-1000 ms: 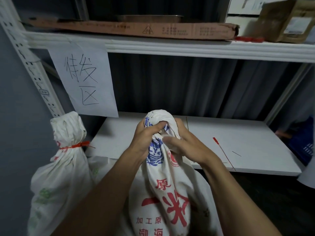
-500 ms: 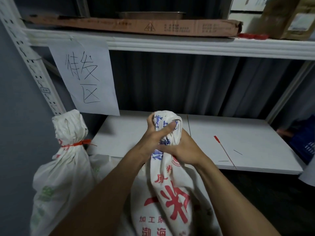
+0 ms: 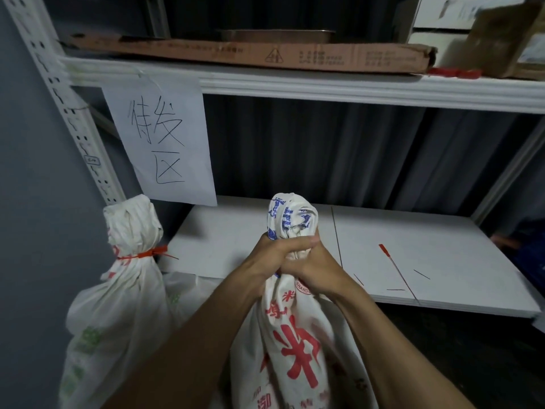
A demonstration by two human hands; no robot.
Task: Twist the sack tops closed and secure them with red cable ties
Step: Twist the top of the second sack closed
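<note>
White metal shelving is filling the frame, with an upper shelf (image 3: 324,87) running across the top and a lower shelf board (image 3: 442,261) lying across the middle right. At centre frame, a white sack (image 3: 295,349) with red and blue printing is standing upright in front of the lower shelf, its gathered top (image 3: 292,216) rising above both hands. The left hand (image 3: 274,258) is wrapping around the sack's neck from the left, fingers closed tightly over the cloth, while the right hand (image 3: 321,270) is gripping the same neck from the right and slightly lower; the two hands are pressing against each other with the cloth bunched between them. At lower left of the frame, a second sack (image 3: 118,314) is standing just beside the first, its neck already cinched by a red cable tie (image 3: 147,254) whose tail is pointing right. On the lower shelf board, right of centre, a loose red cable tie (image 3: 396,270) is lying flat, well apart from the hands (a few short thin offcuts (image 3: 421,274) are lying near it). A sheet of paper (image 3: 165,140) with handwritten characters is hanging from the upper shelf at upper left, behind the tied sack. On the upper shelf, a long flat cardboard box (image 3: 265,54) is lying across the top, with another carton (image 3: 507,39) showing blurred in the upper right corner.
</note>
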